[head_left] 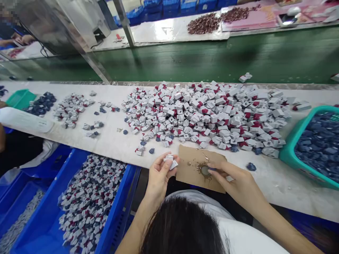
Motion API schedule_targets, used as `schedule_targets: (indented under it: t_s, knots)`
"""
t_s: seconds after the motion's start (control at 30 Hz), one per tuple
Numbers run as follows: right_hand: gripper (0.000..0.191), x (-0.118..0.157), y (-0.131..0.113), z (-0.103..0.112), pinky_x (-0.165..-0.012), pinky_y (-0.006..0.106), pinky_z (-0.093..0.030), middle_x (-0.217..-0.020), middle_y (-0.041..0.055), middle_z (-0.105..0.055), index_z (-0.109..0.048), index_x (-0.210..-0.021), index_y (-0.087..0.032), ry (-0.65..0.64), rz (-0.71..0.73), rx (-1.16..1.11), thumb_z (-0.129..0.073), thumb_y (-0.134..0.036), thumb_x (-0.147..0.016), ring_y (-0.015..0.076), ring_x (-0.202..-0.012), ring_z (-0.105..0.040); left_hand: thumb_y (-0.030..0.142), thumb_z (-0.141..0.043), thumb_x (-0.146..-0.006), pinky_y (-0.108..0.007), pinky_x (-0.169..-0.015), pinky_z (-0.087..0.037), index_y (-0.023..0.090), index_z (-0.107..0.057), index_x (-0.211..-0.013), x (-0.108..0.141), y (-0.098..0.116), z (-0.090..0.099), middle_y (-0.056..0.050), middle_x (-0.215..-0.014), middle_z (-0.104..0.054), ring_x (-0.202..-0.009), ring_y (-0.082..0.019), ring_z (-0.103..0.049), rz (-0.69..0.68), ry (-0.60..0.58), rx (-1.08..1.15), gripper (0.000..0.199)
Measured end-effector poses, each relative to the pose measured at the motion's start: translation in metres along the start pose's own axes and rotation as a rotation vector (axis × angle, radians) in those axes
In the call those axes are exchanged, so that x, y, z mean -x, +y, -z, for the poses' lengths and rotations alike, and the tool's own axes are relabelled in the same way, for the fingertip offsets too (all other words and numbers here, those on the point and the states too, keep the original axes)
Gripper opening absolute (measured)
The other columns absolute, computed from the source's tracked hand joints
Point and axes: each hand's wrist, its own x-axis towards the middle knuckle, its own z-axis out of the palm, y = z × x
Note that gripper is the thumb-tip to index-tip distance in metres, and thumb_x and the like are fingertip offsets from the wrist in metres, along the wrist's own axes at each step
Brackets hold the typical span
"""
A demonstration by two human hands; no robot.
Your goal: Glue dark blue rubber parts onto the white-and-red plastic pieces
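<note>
My head view shows a pale surface [111, 143], smooth and smudged. At its near edge lies a brown cardboard sheet [184, 163], flat, matt and roughly rectangular. On the sheet I note a dark-rimmed round patch [204, 170], greyish inside, with small brass-coloured bits [198, 165] gathered about the rim. Beyond the sheet spreads a broad pile [201, 114] of hard-edged, blocky grey-white pieces, many joined to dark red sections. At the right, a teal basket [287, 146] holds lumpy, faceted blue pieces [317, 137].

The left grip [159, 173] is closed, thumb and fingers clasping a grey-white part [171, 162] just beside the left edge of the sheet. The right grip [235, 178] pinches a dark blue piece [212, 169] between thumb and finger at the right side of the round patch; I cannot tell whether the piece touches it.

I record the grey-white part as tilted, its long axis running from upper left to lower right in view. The dark blue piece sits nearly level, its visible length lying across the view.

The grey-white part looks pale and matt, with a stepped outline partly hidden by the fingers. The dark blue piece shows only as a narrow sliver; the fingers cover the remainder.
</note>
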Motion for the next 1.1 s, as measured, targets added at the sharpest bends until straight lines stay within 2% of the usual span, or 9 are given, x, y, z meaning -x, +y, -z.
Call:
schedule_targets:
  t_s: [0.1,0.17,0.23,0.37,0.47,0.67,0.77,0.93,1.1]
  knots:
    - [0.014,-0.002,0.002,-0.002,-0.057,0.023,-0.05,-0.09,0.0059,-0.065,-0.064,-0.094,-0.017,0.008,0.106,0.075,-0.053,-0.027,-0.093,0.0146,-0.074,-0.062,0.047,-0.079,-0.062,-0.016,-0.033,-0.042,0.016,-0.059,-0.1,-0.002,-0.014,-0.003,-0.005,-0.084,-0.071,-0.044,-0.009,-0.059,0.005,-0.134,-0.063,0.053]
    - [0.015,-0.002,0.003,-0.004,-0.057,0.023,-0.05,-0.086,0.0057,-0.064,-0.063,-0.095,-0.017,0.006,0.152,0.127,-0.052,-0.026,-0.094,0.0138,-0.07,-0.061,0.047,-0.079,-0.062,-0.014,-0.027,-0.033,0.016,-0.06,-0.102,-0.004,-0.019,-0.004,-0.002,-0.079,-0.068,-0.039,-0.005,-0.049,-0.015,-0.211,-0.107,0.053]
    - [0.016,-0.002,0.005,-0.007,-0.062,0.024,-0.052,-0.084,0.0054,-0.063,-0.064,-0.096,-0.017,-0.001,0.184,0.161,-0.05,-0.026,-0.095,0.0143,-0.073,-0.062,0.044,-0.08,-0.062,-0.013,-0.028,-0.035,0.017,-0.062,-0.105,-0.006,-0.02,-0.006,-0.002,-0.08,-0.066,-0.047,-0.005,-0.05,-0.024,-0.244,-0.138,0.054]
    - [0.021,0.002,0.011,-0.008,-0.072,0.025,-0.054,-0.094,0.0061,-0.064,-0.063,-0.105,-0.018,-0.019,0.198,0.19,-0.044,-0.023,-0.097,0.015,-0.083,-0.064,0.042,-0.082,-0.058,-0.017,-0.039,-0.049,0.019,-0.063,-0.112,-0.007,-0.016,-0.008,-0.004,-0.087,-0.065,-0.066,-0.012,-0.06,-0.001,-0.244,-0.184,0.062]
    - [0.023,0.007,0.013,-0.008,-0.075,0.028,-0.053,-0.097,0.0067,-0.064,-0.062,-0.108,-0.017,-0.034,0.184,0.228,-0.042,-0.021,-0.097,0.0164,-0.086,-0.064,0.04,-0.083,-0.056,-0.021,-0.048,-0.053,0.017,-0.065,-0.11,-0.006,-0.012,-0.009,-0.006,-0.092,-0.068,-0.069,-0.014,-0.064,0.045,-0.221,-0.213,0.062]
    - [0.024,0.007,0.009,-0.007,-0.064,0.03,-0.051,-0.087,0.0067,-0.065,-0.063,-0.092,-0.018,-0.105,0.151,0.258,-0.04,-0.025,-0.096,0.0195,-0.076,-0.063,0.035,-0.086,-0.052,-0.022,-0.053,-0.053,0.014,-0.068,-0.101,-0.006,-0.013,-0.01,-0.01,-0.093,-0.073,-0.075,-0.019,-0.069,0.075,-0.208,-0.225,0.057]
    - [0.023,-0.001,0.002,0.0,-0.058,0.025,-0.051,-0.082,0.0045,-0.065,-0.061,-0.09,-0.019,-0.156,0.132,0.189,-0.041,-0.028,-0.096,0.0158,-0.07,-0.062,0.033,-0.086,-0.052,-0.021,-0.054,-0.053,0.014,-0.067,-0.097,-0.005,-0.015,-0.012,-0.008,-0.089,-0.073,-0.073,-0.018,-0.07,0.065,-0.213,-0.197,0.052]
    - [0.025,-0.014,-0.022,0.016,-0.053,0.023,-0.052,-0.084,0.0058,-0.068,-0.064,-0.092,-0.018,-0.008,-0.099,-0.168,-0.058,-0.042,-0.088,0.0156,-0.065,-0.063,0.031,-0.087,-0.052,-0.023,-0.055,-0.054,0.014,-0.062,-0.088,-0.002,-0.014,-0.018,-0.008,-0.086,-0.073,-0.073,-0.02,-0.071,0.075,-0.259,-0.199,0.046]
    - [0.03,-0.022,-0.038,0.018,-0.052,0.02,-0.052,-0.075,0.0045,-0.068,-0.068,-0.085,-0.018,-0.058,-0.127,-0.346,-0.06,-0.047,-0.085,0.0136,-0.06,-0.063,0.034,-0.087,-0.052,-0.023,-0.054,-0.053,0.015,-0.059,-0.085,0.0,-0.012,-0.021,-0.005,-0.082,-0.07,-0.068,-0.018,-0.069,0.112,-0.343,-0.226,0.048]
